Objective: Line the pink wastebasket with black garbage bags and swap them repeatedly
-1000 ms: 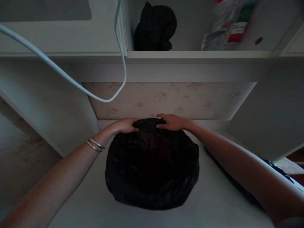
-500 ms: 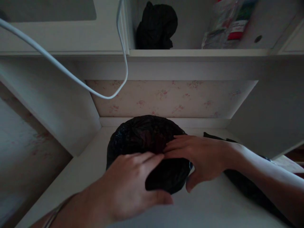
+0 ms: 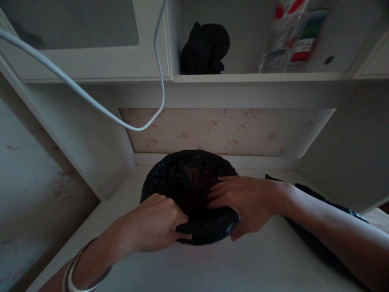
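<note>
Left hand [image 3: 152,221] now gripping black bag [image 3: 188,178] near edge.

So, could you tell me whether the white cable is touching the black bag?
No, the white cable hangs in a loop well above the black bag.
</note>
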The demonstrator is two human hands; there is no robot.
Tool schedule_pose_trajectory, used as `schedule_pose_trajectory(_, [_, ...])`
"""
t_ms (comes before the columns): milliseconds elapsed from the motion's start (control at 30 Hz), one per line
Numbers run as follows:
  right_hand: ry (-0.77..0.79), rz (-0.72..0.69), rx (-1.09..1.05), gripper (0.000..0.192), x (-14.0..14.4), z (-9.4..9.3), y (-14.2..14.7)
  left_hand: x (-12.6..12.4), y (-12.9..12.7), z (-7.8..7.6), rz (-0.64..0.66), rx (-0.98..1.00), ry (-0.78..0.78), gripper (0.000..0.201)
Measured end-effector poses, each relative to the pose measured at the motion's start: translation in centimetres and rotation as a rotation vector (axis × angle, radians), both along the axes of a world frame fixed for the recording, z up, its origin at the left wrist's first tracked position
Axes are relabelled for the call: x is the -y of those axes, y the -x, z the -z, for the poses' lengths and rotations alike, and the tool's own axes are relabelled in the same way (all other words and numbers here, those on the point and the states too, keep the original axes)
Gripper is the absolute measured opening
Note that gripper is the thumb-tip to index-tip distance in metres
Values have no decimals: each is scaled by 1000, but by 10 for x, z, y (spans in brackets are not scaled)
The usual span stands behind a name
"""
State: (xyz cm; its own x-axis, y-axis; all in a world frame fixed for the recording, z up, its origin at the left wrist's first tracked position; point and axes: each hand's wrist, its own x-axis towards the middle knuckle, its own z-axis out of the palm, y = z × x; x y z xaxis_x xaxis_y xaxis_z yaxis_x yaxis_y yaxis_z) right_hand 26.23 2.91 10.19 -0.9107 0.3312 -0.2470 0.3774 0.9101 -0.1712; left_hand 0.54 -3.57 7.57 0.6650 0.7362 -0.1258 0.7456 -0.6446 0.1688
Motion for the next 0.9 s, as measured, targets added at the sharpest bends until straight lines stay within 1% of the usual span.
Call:
schedule_pose_trajectory(133, [-2,153,191,54,0,1,7,-10,14,0,47,49,15,24])
schedule_pose_trajectory(233, [-6,170,243,55,1,1,12,-12,20,-1,92,56,11,21])
schedule_pose_trajectory(300, [7,170,244,53,2,1,12,-12,22,-1,103,54,8,21])
schedule_pose_trajectory(367, [-1,143,158,50,3,2,10,-11,21,-1,82,49,1,21])
schedule_pose_trajectory(467, [-82,83,-66,57,16,1,7,-6,11,3,4,22,-24,20])
schedule_pose_trajectory(533, [-126,97,-178,63,31,2,7,0,-2,8,-78,48,-73,20])
schedule_pose_trajectory(567, [-153,120,-232,66,40,3,8,3,-9,10,-120,91,-103,22])
schedule_pose_trajectory(633, [-268,144,-372,73,57,7,10,12,-21,11,-167,231,-131,38])
schedule_pose_trajectory(700, [-430,123,-536,75,70,13,12,22,-24,9,-162,369,-136,59])
schedule_pose_trajectory(767, [-529,108,-661,66,80,17,15,31,-19,4,-164,452,-173,79])
schedule_pose_trajectory(800, [-536,119,-699,59,83,19,18,34,-13,1,-180,473,-208,84])
schedule_pose_trajectory(833, [-523,129,-724,53,86,21,21,35,-7,-2,-199,482,-244,84])
schedule_pose_trajectory(867, [-505,135,-741,47,89,23,25,35,-1,-5,-213,488,-273,79])
schedule_pose_trajectory(900, [-492,136,-752,44,91,26,30,34,6,-8,-220,494,-291,69])
